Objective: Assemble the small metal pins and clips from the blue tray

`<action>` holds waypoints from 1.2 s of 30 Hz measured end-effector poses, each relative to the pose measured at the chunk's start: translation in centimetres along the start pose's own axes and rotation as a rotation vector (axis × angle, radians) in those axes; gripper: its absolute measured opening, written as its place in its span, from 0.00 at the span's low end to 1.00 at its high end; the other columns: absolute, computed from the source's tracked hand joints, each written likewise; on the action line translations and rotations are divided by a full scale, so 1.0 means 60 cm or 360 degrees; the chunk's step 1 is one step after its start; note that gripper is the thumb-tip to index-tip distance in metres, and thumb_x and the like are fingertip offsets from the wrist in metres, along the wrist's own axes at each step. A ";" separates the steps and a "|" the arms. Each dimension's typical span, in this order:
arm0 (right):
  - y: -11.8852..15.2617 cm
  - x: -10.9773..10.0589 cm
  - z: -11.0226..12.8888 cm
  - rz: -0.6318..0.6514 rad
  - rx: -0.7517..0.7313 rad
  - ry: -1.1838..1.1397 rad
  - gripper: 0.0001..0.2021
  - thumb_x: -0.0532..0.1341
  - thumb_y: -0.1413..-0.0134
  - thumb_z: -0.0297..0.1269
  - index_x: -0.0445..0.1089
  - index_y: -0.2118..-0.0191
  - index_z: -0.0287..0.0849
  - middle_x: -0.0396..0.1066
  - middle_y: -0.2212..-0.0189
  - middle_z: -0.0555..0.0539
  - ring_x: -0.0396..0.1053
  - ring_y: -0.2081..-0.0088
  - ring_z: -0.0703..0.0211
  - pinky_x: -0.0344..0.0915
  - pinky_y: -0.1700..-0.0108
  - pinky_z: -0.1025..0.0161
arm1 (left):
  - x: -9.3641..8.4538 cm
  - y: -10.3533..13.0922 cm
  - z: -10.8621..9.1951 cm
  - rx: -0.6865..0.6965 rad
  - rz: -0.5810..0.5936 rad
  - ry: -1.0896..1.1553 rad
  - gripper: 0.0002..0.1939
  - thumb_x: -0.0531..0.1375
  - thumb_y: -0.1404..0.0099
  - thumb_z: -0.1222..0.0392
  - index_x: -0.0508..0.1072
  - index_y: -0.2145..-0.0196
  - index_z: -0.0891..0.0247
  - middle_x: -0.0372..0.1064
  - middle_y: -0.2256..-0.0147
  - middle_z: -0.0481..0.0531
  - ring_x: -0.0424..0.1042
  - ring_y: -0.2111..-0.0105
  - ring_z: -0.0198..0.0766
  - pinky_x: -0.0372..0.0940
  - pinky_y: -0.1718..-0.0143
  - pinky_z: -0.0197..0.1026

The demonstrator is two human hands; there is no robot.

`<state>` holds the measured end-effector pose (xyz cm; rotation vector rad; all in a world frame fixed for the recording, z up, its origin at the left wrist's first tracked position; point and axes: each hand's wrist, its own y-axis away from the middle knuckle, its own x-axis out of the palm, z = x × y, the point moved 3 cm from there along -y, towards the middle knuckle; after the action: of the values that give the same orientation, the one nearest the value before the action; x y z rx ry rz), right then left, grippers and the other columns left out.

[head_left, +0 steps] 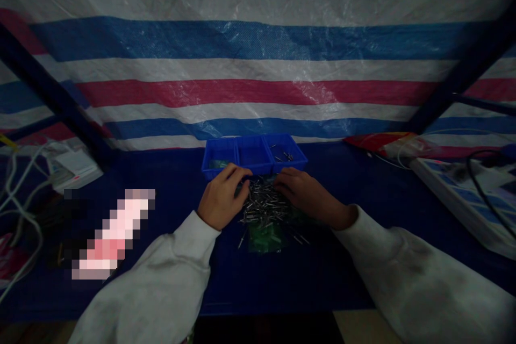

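A heap of slim metal pins, which look like blind rivets (266,201), lies on the blue tabletop between my hands. At its left edge is my left hand (224,197), its fingers bent and its thumb apart from them, with nothing visible in the gap. My right hand (308,193) reaches into the heap's right side with curled fingers; their tips are dark and partly hidden, so what they hold is unclear. Under the near side of the heap is a green plastic bag (265,239). Just behind my hands stands a blue three-compartment tray (253,158), with several pins in its right compartment.
Green plastic pieces (218,163) lie in the tray's left compartment. White cables (18,199) and a white box (76,169) are at the left, near a pixelated patch. A large flat box (459,201) and a red package (377,142) are at the right. Striped sheeting (258,43) hangs behind.
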<state>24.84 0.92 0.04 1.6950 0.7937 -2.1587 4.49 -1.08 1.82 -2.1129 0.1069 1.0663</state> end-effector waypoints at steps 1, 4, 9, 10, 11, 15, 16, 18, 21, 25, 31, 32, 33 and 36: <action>0.000 0.001 0.001 0.0001 -0.0002 0.0016 0.06 0.57 0.37 0.29 0.72 0.61 0.39 0.72 0.61 0.43 0.70 0.58 0.55 0.66 0.57 0.60 | 0.000 0.000 0.000 -0.0004 0.0007 -0.0006 0.09 0.55 0.31 0.66 0.70 0.55 0.60 0.68 0.58 0.52 0.72 0.58 0.40 0.69 0.55 0.45; 0.000 0.003 0.003 -0.0012 -0.0009 0.0080 0.07 0.55 0.36 0.27 0.71 0.62 0.39 0.71 0.62 0.43 0.69 0.60 0.55 0.66 0.59 0.61 | 0.001 0.000 0.000 0.0008 0.0005 -0.0002 0.09 0.55 0.31 0.66 0.71 0.55 0.60 0.68 0.59 0.52 0.72 0.58 0.40 0.69 0.54 0.45; 0.003 0.005 0.009 -0.0044 -0.0050 0.0215 0.09 0.53 0.36 0.24 0.69 0.61 0.38 0.70 0.61 0.43 0.68 0.60 0.55 0.66 0.61 0.61 | 0.001 0.000 0.001 0.0022 0.0001 0.0009 0.09 0.55 0.32 0.66 0.71 0.56 0.61 0.68 0.59 0.52 0.72 0.59 0.40 0.70 0.55 0.45; 0.004 0.004 0.010 -0.0036 -0.0054 0.0243 0.09 0.53 0.37 0.24 0.69 0.60 0.38 0.70 0.61 0.43 0.68 0.60 0.55 0.66 0.62 0.61 | 0.000 0.000 0.001 0.0021 -0.0001 0.0009 0.09 0.55 0.32 0.66 0.71 0.56 0.61 0.68 0.59 0.53 0.72 0.59 0.40 0.70 0.55 0.45; 0.004 0.003 0.010 -0.0024 -0.0058 0.0267 0.09 0.53 0.37 0.23 0.69 0.60 0.38 0.69 0.61 0.42 0.67 0.61 0.55 0.66 0.62 0.61 | 0.000 -0.001 0.001 0.0024 -0.0005 0.0009 0.09 0.55 0.32 0.66 0.71 0.56 0.61 0.68 0.60 0.53 0.72 0.59 0.40 0.70 0.55 0.45; 0.006 -0.003 0.012 0.0020 -0.0104 0.0331 0.11 0.54 0.41 0.20 0.70 0.61 0.39 0.69 0.60 0.42 0.67 0.60 0.55 0.65 0.64 0.63 | -0.002 -0.001 -0.001 0.0044 -0.0015 0.0008 0.09 0.55 0.32 0.67 0.72 0.56 0.60 0.68 0.60 0.52 0.73 0.59 0.39 0.70 0.56 0.44; 0.006 -0.004 0.013 0.0025 -0.0123 0.0345 0.11 0.54 0.42 0.19 0.70 0.61 0.39 0.69 0.60 0.42 0.67 0.60 0.55 0.65 0.64 0.63 | -0.002 -0.001 -0.001 0.0045 -0.0013 0.0007 0.09 0.55 0.32 0.67 0.72 0.56 0.60 0.68 0.60 0.52 0.73 0.59 0.40 0.70 0.55 0.44; 0.007 -0.005 0.013 0.0028 -0.0149 0.0374 0.12 0.54 0.43 0.19 0.71 0.60 0.39 0.68 0.60 0.42 0.67 0.60 0.55 0.65 0.66 0.64 | -0.002 -0.001 -0.002 0.0038 0.0000 0.0007 0.09 0.55 0.32 0.67 0.72 0.56 0.61 0.68 0.60 0.52 0.72 0.59 0.40 0.69 0.55 0.45; 0.008 -0.006 0.015 0.0020 -0.0180 0.0434 0.12 0.54 0.42 0.19 0.71 0.60 0.39 0.68 0.59 0.41 0.67 0.60 0.54 0.65 0.68 0.63 | 0.000 -0.001 -0.001 0.0027 0.0024 0.0009 0.09 0.55 0.32 0.66 0.72 0.56 0.61 0.68 0.60 0.53 0.72 0.58 0.40 0.69 0.54 0.46; 0.010 -0.012 0.023 -0.0004 -0.0214 0.0519 0.11 0.53 0.41 0.19 0.69 0.59 0.37 0.69 0.59 0.41 0.67 0.57 0.51 0.65 0.68 0.62 | 0.000 -0.001 0.000 0.0015 0.0029 0.0010 0.09 0.54 0.31 0.66 0.72 0.56 0.61 0.68 0.60 0.53 0.72 0.58 0.40 0.69 0.54 0.46; 0.012 -0.020 0.022 -0.0058 -0.0122 0.0581 0.12 0.53 0.43 0.17 0.67 0.58 0.38 0.69 0.59 0.40 0.67 0.57 0.50 0.63 0.70 0.62 | -0.001 -0.001 0.000 0.0041 0.0009 0.0013 0.09 0.54 0.31 0.66 0.72 0.55 0.60 0.68 0.59 0.53 0.72 0.58 0.40 0.70 0.54 0.46; 0.012 -0.019 0.020 -0.0073 -0.0092 0.0561 0.13 0.52 0.43 0.17 0.67 0.58 0.38 0.69 0.59 0.41 0.67 0.57 0.50 0.63 0.70 0.62 | 0.000 0.000 0.000 0.0048 0.0010 0.0012 0.09 0.54 0.31 0.66 0.72 0.55 0.60 0.68 0.59 0.53 0.72 0.58 0.40 0.70 0.54 0.46; 0.012 -0.017 0.018 -0.0093 -0.0065 0.0523 0.12 0.52 0.42 0.18 0.67 0.58 0.39 0.69 0.60 0.41 0.67 0.57 0.51 0.63 0.70 0.62 | 0.000 0.000 0.000 0.0055 0.0015 0.0011 0.09 0.54 0.31 0.66 0.71 0.55 0.61 0.69 0.59 0.53 0.72 0.58 0.40 0.70 0.54 0.46; 0.011 -0.008 0.014 -0.0156 -0.0010 0.0301 0.11 0.52 0.39 0.21 0.67 0.58 0.40 0.70 0.61 0.43 0.68 0.60 0.54 0.63 0.67 0.63 | 0.001 0.000 -0.001 0.0085 0.0038 0.0017 0.09 0.55 0.31 0.65 0.72 0.56 0.61 0.69 0.59 0.53 0.72 0.58 0.40 0.70 0.54 0.46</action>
<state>24.65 -0.13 0.51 1.9161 0.9506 -2.0761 4.59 -1.08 1.81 -2.0743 0.1643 1.0545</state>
